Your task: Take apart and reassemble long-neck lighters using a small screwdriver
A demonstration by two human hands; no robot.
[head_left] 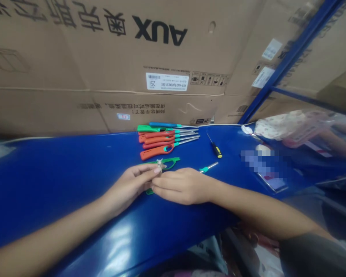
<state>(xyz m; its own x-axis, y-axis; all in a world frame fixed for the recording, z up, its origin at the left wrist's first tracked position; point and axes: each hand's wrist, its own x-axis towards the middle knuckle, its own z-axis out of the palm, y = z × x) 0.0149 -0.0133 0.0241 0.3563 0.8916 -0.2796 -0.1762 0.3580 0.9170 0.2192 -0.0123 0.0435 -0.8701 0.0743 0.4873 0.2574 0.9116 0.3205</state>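
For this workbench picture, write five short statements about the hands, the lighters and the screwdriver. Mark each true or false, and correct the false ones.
1. Both hands meet at a small metal part. True.
2. The left hand holds the screwdriver. False: the screwdriver lies alone on the blue table, right of the lighters.
3. A row of orange lighters lies beyond the hands. True.
4. The table is red. False: it is blue.
5. The right hand rests on a cardboard box. False: it rests on the table; the boxes stand behind.
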